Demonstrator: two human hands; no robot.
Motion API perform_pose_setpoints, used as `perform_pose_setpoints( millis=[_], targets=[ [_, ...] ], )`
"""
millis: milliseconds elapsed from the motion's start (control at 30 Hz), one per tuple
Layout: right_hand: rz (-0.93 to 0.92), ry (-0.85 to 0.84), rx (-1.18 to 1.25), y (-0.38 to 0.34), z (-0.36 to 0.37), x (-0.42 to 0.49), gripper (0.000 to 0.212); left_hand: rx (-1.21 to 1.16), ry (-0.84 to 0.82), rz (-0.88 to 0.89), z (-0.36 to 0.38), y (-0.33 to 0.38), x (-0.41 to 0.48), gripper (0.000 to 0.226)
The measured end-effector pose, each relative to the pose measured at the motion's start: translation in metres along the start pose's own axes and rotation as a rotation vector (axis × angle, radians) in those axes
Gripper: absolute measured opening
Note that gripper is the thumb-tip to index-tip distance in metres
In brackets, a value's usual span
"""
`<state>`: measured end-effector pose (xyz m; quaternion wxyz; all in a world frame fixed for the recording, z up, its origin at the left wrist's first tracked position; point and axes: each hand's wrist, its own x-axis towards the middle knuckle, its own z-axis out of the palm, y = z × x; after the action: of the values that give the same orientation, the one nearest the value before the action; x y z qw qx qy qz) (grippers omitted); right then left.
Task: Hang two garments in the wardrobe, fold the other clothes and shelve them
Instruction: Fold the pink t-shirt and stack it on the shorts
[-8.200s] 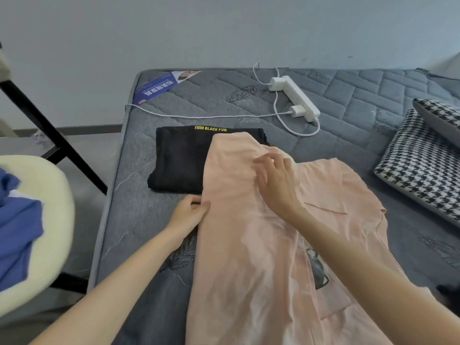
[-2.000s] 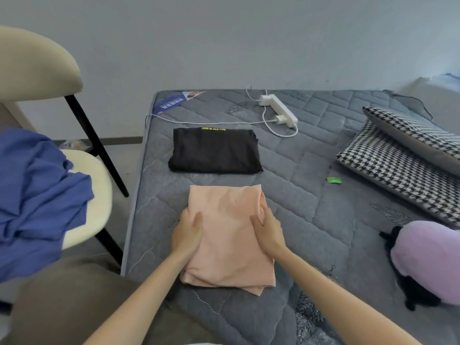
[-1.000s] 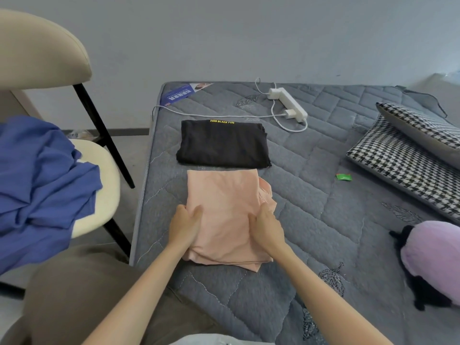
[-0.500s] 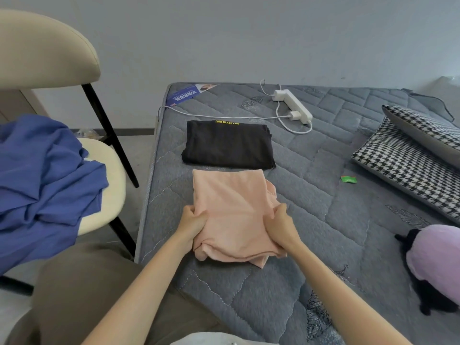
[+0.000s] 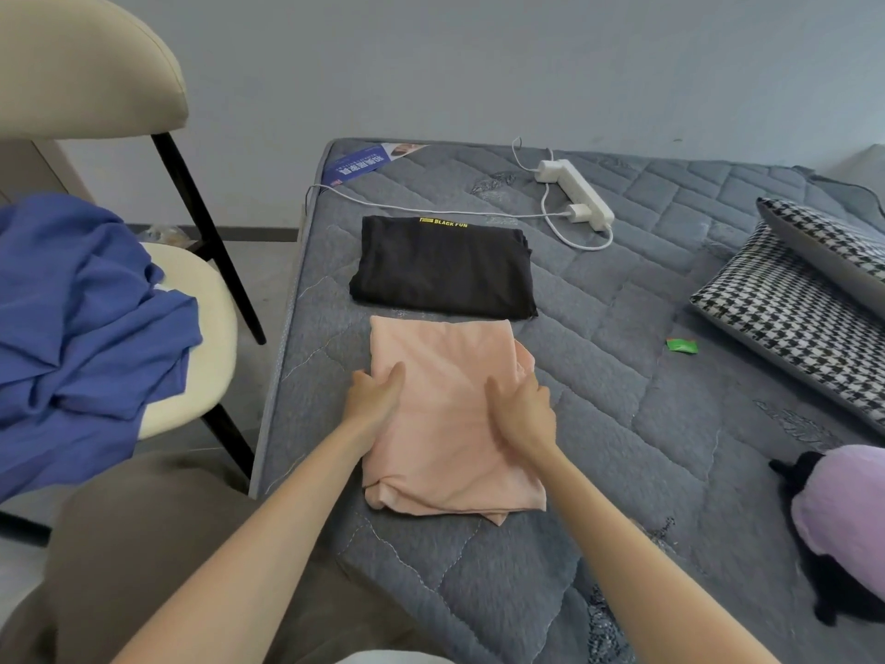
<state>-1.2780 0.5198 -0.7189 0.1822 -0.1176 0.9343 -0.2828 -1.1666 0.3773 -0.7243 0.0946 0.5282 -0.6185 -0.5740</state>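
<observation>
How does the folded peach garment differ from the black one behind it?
The peach garment lies nearer, with the left hand and right hand resting on its sides; the black garment lies farther back, untouched. The peach garment's near edge shows uneven layers; the black garment's edges look tidier. The black garment carries yellow lettering; the peach garment shows none. Both are folded flat on the mattress.

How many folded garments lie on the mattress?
2: the folded black fabric garment farther back, and the folded peach fabric garment just in front of it, under the left hand and right hand.
</observation>
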Motion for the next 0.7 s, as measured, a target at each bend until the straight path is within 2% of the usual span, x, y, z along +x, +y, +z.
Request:
perform_pose_setpoints(
  millis=[133, 200, 400, 467, 567, 633, 700],
  targets=[
    [0.001, -0.043, 0.111, -0.002, 0.004, 0.013, 0.056, 0.063, 0.077, 0.084, 0.006, -0.005, -0.001, 0.043],
    [0.022, -0.073, 0.192, -0.001, 0.005, 0.018, 0.052, -0.016, 0.054, 0.086, 0.003, -0.007, 0.002, 0.035],
    [0.042, -0.191, 0.544, -0.010, -0.017, 0.034, 0.020, -0.349, -0.142, -0.147, -0.018, 0.014, 0.001, 0.038],
    [-0.041, -0.181, 0.554, -0.023, -0.031, 0.040, 0.016, -0.408, -0.234, -0.175, -0.027, 0.025, 0.002, 0.037],
    [-0.176, -0.181, 0.478, -0.054, -0.056, 0.060, 0.029, -0.563, -0.368, -0.143, -0.039, 0.041, 0.006, 0.037],
    [-0.270, -0.186, 0.391, -0.079, -0.074, 0.078, 0.030, -0.651, -0.404, -0.114, -0.043, 0.054, 0.011, 0.046],
    [-0.390, -0.166, 0.272, -0.106, -0.089, 0.098, 0.028, -0.702, -0.405, -0.078, -0.043, 0.069, 0.014, 0.044]
  ],
)
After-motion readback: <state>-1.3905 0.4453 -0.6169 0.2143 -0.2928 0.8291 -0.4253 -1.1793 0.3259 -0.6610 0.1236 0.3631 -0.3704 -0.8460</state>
